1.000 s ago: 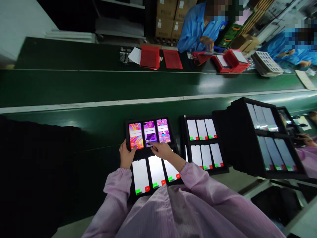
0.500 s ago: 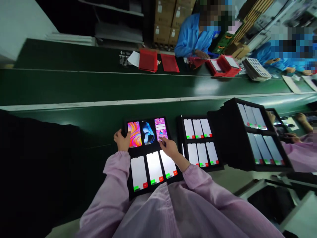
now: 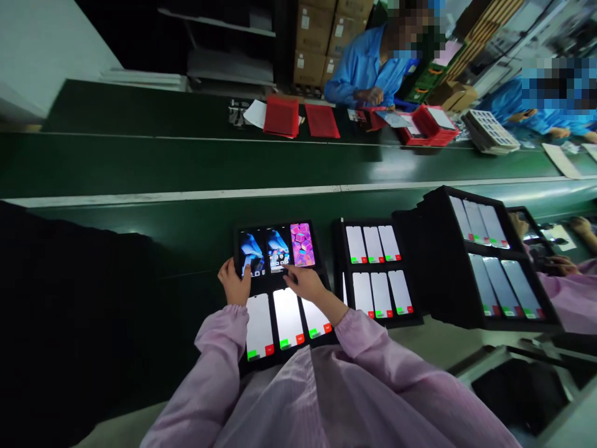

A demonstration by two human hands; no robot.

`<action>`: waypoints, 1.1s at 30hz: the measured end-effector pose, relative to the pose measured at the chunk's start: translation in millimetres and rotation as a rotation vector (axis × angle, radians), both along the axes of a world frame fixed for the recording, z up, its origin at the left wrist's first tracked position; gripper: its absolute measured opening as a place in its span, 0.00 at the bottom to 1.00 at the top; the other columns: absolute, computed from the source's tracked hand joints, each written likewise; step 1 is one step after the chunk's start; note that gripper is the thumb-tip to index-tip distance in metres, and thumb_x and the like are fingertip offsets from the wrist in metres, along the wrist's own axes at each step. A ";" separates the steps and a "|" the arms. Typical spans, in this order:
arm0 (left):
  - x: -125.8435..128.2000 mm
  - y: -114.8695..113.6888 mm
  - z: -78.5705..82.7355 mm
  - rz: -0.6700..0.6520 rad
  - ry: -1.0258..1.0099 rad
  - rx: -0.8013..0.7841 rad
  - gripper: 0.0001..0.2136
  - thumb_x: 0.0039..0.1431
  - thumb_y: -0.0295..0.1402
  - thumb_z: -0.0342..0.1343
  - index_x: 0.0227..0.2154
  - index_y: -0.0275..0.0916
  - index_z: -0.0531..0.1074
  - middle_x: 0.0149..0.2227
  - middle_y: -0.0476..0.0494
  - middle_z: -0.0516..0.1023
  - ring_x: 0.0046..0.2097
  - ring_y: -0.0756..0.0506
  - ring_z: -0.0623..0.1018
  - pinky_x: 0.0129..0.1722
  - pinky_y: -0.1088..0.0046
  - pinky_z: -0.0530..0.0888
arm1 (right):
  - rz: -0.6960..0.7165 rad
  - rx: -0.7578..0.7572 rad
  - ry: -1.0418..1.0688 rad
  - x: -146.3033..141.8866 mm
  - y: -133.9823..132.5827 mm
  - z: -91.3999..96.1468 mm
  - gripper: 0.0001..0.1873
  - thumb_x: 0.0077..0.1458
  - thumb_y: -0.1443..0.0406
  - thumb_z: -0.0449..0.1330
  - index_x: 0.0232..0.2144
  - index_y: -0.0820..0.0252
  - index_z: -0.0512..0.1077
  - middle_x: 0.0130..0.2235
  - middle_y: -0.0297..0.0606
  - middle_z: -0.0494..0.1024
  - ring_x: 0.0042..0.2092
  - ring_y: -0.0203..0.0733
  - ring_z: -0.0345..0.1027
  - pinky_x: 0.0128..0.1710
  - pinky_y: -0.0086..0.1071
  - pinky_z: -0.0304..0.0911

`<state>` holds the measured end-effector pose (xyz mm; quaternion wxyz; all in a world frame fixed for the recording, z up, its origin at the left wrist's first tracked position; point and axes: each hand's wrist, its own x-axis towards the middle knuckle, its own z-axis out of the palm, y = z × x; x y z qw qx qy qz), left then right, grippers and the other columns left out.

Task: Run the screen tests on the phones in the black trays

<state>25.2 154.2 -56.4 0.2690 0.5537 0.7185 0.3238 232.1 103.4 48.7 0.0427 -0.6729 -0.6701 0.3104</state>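
A black tray in front of me holds two rows of phones. In the far row, the left phone and the middle phone show dark blue home screens, and the right phone a pink pattern. The near row, including a white-screened phone, has green and red corner marks. My left hand lies open at the tray's left edge, its thumb over the left phone's lower screen. With its index finger stretched out at the middle phone's lower edge, my right hand holds nothing.
Another tray of white-screened phones lies to the right, beside a stack of black trays. Dark stacked material stands at left. Across the green bench, a person in blue works near red sleeves.
My right hand has moved left from the right phone to the middle one. The left phone's swirl became a dark blue home screen; icons appeared on the middle phone, and the right phone's display changed.
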 end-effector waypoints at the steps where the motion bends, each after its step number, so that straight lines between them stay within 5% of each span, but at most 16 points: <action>1: -0.2 0.7 0.4 0.006 -0.004 0.001 0.21 0.62 0.37 0.53 0.57 0.38 0.72 0.54 0.29 0.73 0.65 0.31 0.68 0.68 0.46 0.62 | 0.020 -0.006 0.006 -3.4 -5.5 -1.8 0.22 0.69 0.59 0.58 0.62 0.53 0.73 0.39 0.34 0.85 0.42 0.40 0.81 0.41 0.28 0.68; 17: -5.9 4.3 -0.9 -0.130 -0.030 -0.078 0.36 0.48 0.29 0.59 0.63 0.30 0.62 0.59 0.24 0.70 0.69 0.28 0.64 0.70 0.45 0.61 | -0.048 -0.035 0.046 -10.3 6.6 -15.3 0.22 0.69 0.61 0.58 0.62 0.55 0.72 0.41 0.36 0.85 0.43 0.42 0.80 0.42 0.30 0.67; 24: -11.7 9.0 -4.2 -0.193 -0.057 -0.066 0.38 0.47 0.32 0.64 0.64 0.34 0.62 0.60 0.26 0.70 0.70 0.29 0.64 0.70 0.46 0.61 | -0.174 0.040 0.082 11.9 -16.4 -9.5 0.18 0.70 0.64 0.55 0.59 0.55 0.74 0.43 0.35 0.85 0.38 0.39 0.79 0.39 0.28 0.68; 33: -1.2 10.1 1.2 -0.062 0.014 -0.112 0.36 0.50 0.38 0.66 0.62 0.33 0.64 0.61 0.22 0.68 0.70 0.26 0.63 0.67 0.43 0.64 | -0.242 0.053 0.036 41.0 -36.3 -10.8 0.09 0.68 0.65 0.57 0.45 0.56 0.78 0.49 0.39 0.85 0.44 0.43 0.82 0.45 0.32 0.71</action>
